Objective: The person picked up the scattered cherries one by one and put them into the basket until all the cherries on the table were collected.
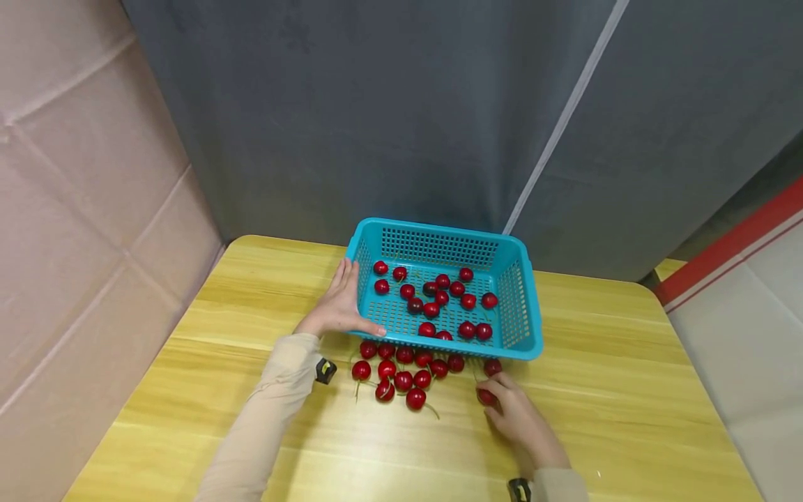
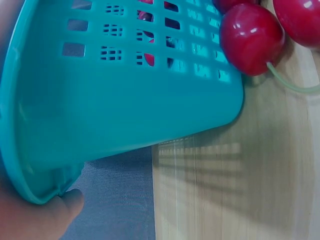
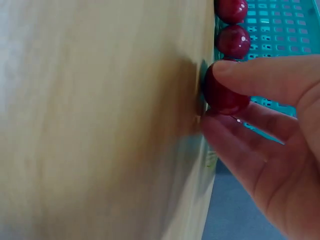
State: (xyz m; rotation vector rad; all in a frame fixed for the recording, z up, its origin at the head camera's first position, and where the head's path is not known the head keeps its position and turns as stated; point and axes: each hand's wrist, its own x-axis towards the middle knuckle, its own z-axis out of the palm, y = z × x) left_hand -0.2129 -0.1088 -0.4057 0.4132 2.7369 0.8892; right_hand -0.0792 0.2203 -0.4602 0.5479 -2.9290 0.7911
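Two hands are shown in the head view. A blue basket (image 1: 525, 348) is set on the wooden table (image 1: 596, 390), with a batch of cherries (image 1: 431, 309) inside it. The basket is gripped by the left hand (image 1: 339, 303) at its left end, the thumb being laid along the near rim. Loose cherries (image 1: 403, 381) are grouped on the table along the near side; stems are crossed among them, so a neighbour could be dragged if one were lifted carelessly. A single cherry (image 1: 486, 397) is held by the right hand (image 1: 517, 415), near the basket's right front corner.

In the left wrist view, the rim is hooked by a fingertip (image 2: 74, 201). The basket could be tilted or slid into the loose cherries if that end were pulled too hard.

In the right wrist view, the held cherry is pinched between thumb (image 3: 260, 75) and fingers. Being round and glossy, it could be squeezed out by uneven pressure; the adjacent cherry could be rolled away by a knuckle.
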